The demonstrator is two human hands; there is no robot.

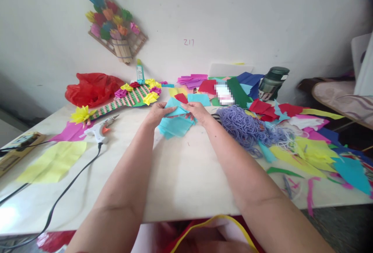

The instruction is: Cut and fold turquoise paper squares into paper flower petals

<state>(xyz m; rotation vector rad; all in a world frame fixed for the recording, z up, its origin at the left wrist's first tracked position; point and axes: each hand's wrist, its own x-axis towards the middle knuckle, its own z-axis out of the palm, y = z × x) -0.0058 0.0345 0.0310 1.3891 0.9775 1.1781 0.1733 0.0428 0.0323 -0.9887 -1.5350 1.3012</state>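
My left hand and my right hand pinch a piece of light blue crepe paper between them, one at each side. The piece is held just above the table. Below it lie more light blue sheets, loosely stacked and partly covered by the hands. Behind the right hand is another light blue sheet, and a small red piece shows just beyond the held paper. To the left rests a green, fan-shaped craft with pale sticks and paper flowers.
A glue gun with a black cord lies left, near a yellow sheet and a power strip. At right are purple yarn, paper scraps and a dark bottle. A red plastic bag sits at the back left.
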